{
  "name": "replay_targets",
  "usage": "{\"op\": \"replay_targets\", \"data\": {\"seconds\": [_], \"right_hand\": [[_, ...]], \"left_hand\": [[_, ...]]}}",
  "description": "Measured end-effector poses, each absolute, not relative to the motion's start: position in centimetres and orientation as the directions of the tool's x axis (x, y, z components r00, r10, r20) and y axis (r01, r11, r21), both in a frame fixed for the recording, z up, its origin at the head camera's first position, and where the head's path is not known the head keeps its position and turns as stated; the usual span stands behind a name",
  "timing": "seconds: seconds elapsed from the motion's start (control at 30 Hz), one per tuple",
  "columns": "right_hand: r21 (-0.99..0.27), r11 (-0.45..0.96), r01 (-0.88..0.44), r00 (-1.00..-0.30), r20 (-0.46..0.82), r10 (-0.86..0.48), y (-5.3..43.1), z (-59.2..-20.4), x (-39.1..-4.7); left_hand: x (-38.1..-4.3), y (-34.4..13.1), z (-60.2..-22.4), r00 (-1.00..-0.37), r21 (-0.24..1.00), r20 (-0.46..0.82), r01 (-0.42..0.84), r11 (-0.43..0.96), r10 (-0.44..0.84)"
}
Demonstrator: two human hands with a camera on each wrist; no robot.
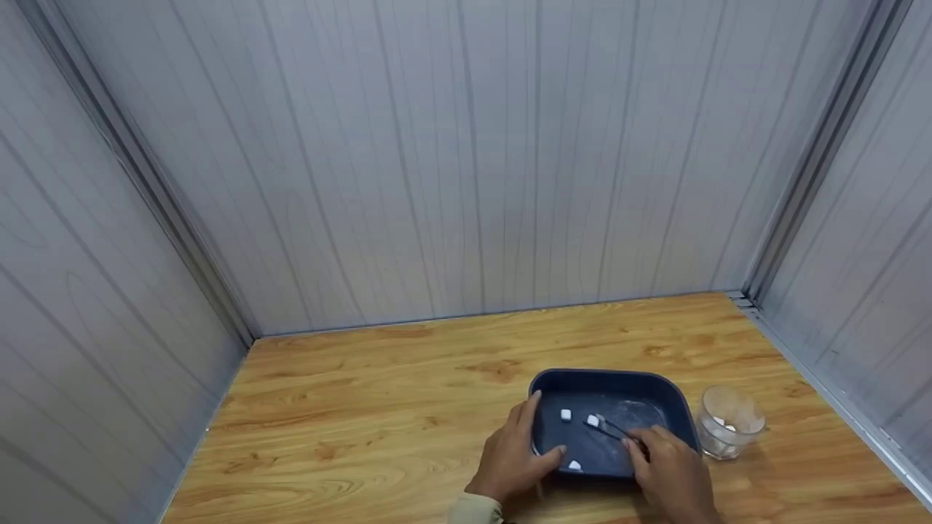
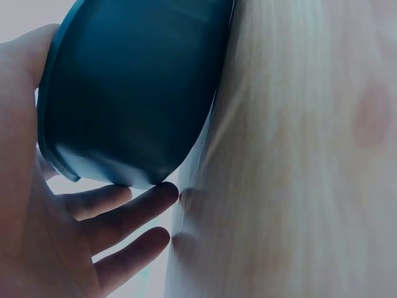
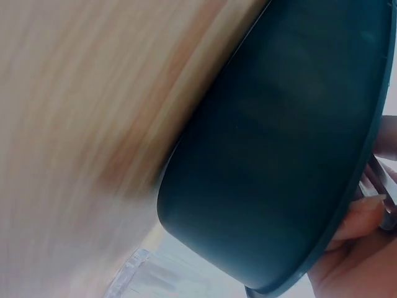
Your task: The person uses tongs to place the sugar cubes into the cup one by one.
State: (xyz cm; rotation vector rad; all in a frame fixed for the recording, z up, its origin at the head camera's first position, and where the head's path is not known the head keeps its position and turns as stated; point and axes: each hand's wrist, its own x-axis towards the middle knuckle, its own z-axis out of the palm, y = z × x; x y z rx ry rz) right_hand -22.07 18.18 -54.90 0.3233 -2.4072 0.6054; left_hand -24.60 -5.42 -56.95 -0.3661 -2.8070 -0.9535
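Note:
A dark blue rectangular tray [image 1: 604,375] sits on the table. My left hand [image 1: 510,451] holds its near left corner, the thumb over the near rim and the fingers along the left side. In the left wrist view, the fingers of this hand [image 2: 56,230] spread below the tray's outer wall [image 2: 136,93]. My right hand [image 1: 673,469] grips slim tweezers [image 1: 611,431] over the tray, their tips around a small white cube [image 1: 593,421]. Another white cube [image 1: 566,415] lies to the left, and a white piece [image 1: 575,465] is by the near wall.
Just right of the tray stands a clear glass [image 1: 730,422] with white pieces inside. The wood-grain table [image 1: 364,422] reaches back to pale panel walls [image 1: 437,182] on three sides.

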Motion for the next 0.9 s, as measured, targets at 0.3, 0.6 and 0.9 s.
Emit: {"op": "replay_targets", "data": {"seconds": [0.3,0.6,0.9], "right_hand": [[-0.35,0.869,-0.349,-0.795,0.601,-0.077,18.2,-54.81,-21.95],[-0.372,0.868,-0.329,-0.821,0.568,-0.068,18.17,-54.74,-21.92],[-0.377,0.862,-0.339,-0.804,0.592,-0.058,18.21,-54.92,-21.78]], "left_hand": [[-24.65,-5.3,-56.9,-0.962,0.584,0.211,0.266,0.767,0.173],[-24.75,-5.19,-56.71,-0.963,0.59,0.207,0.262,0.764,0.171],[-24.68,-5.26,-56.86,-0.971,0.591,0.182,0.236,0.771,0.158]]}}
